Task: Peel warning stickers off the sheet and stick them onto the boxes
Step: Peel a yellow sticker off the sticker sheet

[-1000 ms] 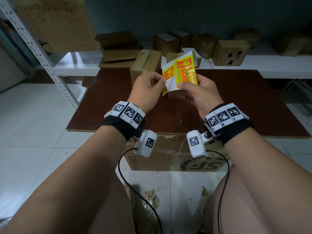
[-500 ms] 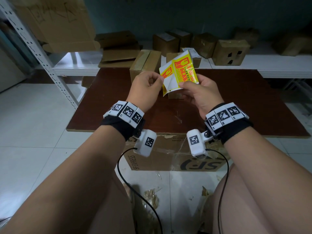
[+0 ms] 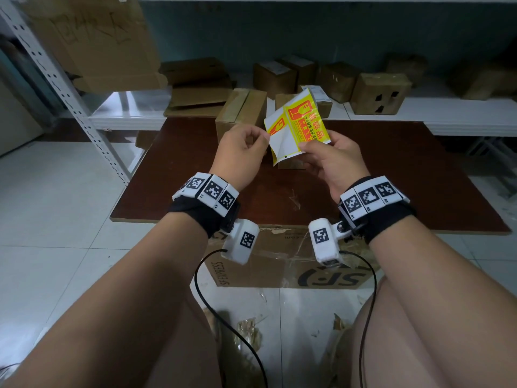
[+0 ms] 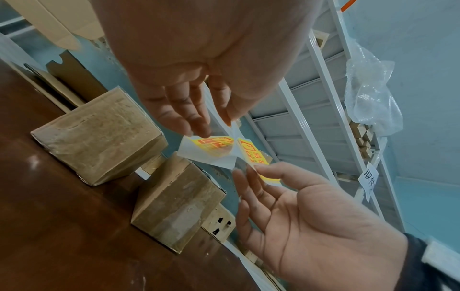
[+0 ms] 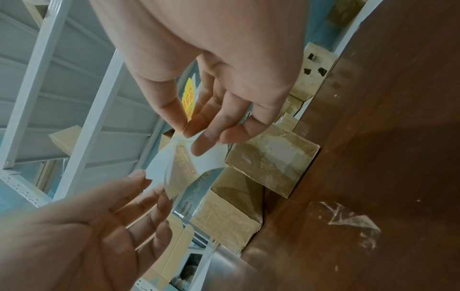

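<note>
Both hands raised over the table (image 3: pixel 391 177): left hand (image 3: pixel 240 152) left of the sticker sheet (image 3: pixel 300 127), pinching its left edge, right hand (image 3: pixel 333 161) pinching the lower right corner. Two boxes on the table behind the sheet: one box (image 3: pixel 240 110) behind the left hand, a second box (image 3: pixel 291 163) mostly hidden behind the sheet. Low shelf (image 3: pixel 419 110) behind the table carries more boxes; a large carton (image 3: pixel 279 261) sits on the floor under the table's near edge, rack upright (image 3: pixel 70 93) at left.
</note>
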The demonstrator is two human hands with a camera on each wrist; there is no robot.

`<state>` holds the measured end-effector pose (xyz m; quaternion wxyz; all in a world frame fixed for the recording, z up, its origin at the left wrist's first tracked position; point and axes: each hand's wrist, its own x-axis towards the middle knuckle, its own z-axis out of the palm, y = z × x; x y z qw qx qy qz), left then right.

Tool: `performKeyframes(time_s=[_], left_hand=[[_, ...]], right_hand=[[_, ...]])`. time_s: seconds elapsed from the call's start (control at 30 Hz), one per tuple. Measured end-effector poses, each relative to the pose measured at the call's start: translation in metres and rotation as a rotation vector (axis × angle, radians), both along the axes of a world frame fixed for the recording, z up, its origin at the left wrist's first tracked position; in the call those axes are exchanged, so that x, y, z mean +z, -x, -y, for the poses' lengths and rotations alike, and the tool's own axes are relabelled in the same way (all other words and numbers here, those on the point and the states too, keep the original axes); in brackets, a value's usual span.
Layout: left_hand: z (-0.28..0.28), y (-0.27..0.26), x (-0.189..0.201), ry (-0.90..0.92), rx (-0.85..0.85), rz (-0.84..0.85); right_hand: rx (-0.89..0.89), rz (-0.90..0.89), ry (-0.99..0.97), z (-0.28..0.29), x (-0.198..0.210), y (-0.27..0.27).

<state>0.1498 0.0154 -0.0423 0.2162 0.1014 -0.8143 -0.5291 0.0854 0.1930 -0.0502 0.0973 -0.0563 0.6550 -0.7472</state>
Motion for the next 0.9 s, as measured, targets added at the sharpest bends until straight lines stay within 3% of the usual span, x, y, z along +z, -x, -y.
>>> performKeyframes(time_s=[0.9], left_hand=[[0.0067,0.0029,-0.0036,-0.028,0.022,-0.005]], right_hand=[[-0.049,0.048,-0.017,-0.0065,-0.0010,0.0029]])
